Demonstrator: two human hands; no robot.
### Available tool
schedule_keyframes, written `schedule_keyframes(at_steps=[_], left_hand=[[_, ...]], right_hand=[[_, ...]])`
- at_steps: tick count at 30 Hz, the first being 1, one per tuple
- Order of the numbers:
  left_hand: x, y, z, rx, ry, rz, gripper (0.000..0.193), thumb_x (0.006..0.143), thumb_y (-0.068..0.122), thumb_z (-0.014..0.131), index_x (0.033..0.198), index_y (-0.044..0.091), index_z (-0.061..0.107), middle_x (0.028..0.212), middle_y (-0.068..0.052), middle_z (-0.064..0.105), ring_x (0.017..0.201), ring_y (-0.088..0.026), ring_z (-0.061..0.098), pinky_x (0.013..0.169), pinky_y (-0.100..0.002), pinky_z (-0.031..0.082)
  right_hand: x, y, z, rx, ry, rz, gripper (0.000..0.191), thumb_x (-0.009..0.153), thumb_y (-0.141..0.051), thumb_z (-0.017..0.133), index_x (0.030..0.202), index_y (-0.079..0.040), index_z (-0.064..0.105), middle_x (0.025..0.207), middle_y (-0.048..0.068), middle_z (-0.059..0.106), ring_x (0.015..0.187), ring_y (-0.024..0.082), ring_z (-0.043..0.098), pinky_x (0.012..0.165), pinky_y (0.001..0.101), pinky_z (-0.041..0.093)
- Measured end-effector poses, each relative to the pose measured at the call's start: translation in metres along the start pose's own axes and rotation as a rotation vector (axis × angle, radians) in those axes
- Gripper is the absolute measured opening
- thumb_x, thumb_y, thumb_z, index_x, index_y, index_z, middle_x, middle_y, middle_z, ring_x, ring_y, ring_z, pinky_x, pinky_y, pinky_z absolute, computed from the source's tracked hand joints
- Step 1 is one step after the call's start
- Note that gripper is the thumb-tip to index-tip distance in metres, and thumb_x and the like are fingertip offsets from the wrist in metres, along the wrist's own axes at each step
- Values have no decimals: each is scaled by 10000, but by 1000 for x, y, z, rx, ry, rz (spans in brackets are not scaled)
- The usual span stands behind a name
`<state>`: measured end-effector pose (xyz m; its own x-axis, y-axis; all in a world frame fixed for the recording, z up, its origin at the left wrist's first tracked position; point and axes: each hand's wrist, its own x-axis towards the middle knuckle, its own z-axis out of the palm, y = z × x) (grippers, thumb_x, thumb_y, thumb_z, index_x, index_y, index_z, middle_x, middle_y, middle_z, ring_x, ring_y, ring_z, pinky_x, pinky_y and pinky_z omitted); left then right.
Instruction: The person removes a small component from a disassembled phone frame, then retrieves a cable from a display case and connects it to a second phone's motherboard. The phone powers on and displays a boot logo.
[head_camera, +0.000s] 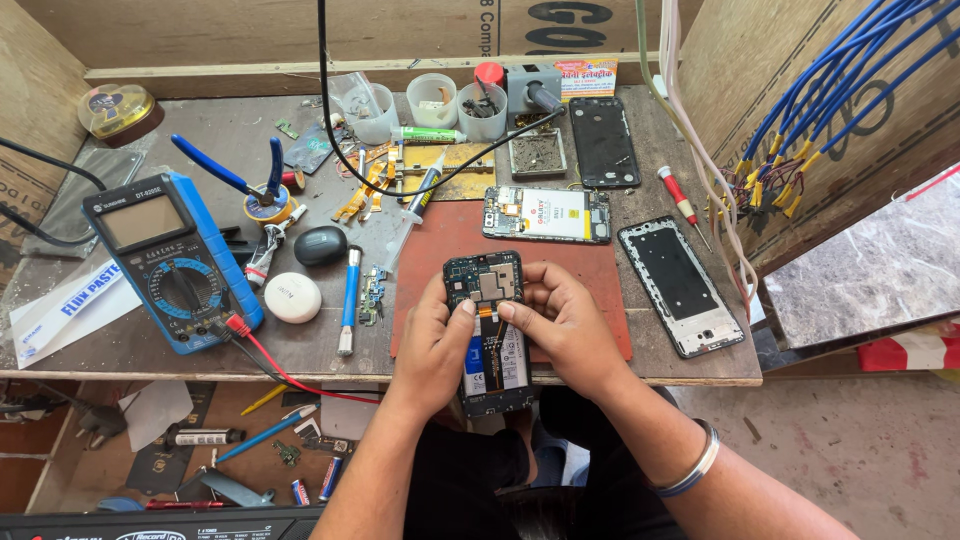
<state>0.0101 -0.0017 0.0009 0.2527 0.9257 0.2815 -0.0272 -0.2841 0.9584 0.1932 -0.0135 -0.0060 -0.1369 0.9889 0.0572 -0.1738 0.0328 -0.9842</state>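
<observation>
Two hands, left hand (432, 345) and right hand (562, 322), gripping one opened phone (488, 330), second opened phone (546, 214) just beyond the grip, two phone frames (680, 285), three plastic cups (432, 98), one multimeter (170, 260) left of the grip, one red screwdriver (680, 203)

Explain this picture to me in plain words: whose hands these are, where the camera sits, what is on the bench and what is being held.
The single view comes from a camera worn on a person's head, looking down at a cluttered workbench. The left hand and right hand together hold an opened phone, its back off, circuit board and battery showing, thumbs pressing near the middle. On the bench lie a blue multimeter, blue-handled pliers, a second opened phone, a bare phone frame, a black back cover and a red screwdriver.
</observation>
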Motion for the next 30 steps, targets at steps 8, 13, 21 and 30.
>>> schedule_keyframes(at_steps=[8,13,21,30], left_hand=[[-4,4,-6,-22,-86,-13,364,985,99,585,1329,-11,541,1142,-108,730,1050,-133,663,916,-304,546],[-5,3,-6,9,-81,7,344,997,93,564,1325,-8,539,1137,-103,732,1046,-136,673,915,-305,545],[-4,2,-7,-21,-92,18,319,1009,92,515,1309,-11,546,1132,-109,726,1037,-142,667,918,-311,541],[-3,5,0,-24,-17,15,273,983,68,523,1234,1,606,1038,-85,760,942,-117,695,843,-292,565]], right_hand=[[1,2,-2,15,-8,-4,353,946,-79,674,1260,29,553,1026,92,731,926,103,700,817,259,577],[-1,2,-2,-4,-19,-11,329,948,-78,679,1239,24,563,1006,82,730,905,95,694,800,253,572],[-2,-2,0,-7,-7,19,328,938,-78,679,1232,11,564,989,68,728,879,87,694,761,254,584],[-2,1,-2,2,-17,8,329,935,-68,688,1228,14,562,1002,75,724,897,96,694,782,259,588]])
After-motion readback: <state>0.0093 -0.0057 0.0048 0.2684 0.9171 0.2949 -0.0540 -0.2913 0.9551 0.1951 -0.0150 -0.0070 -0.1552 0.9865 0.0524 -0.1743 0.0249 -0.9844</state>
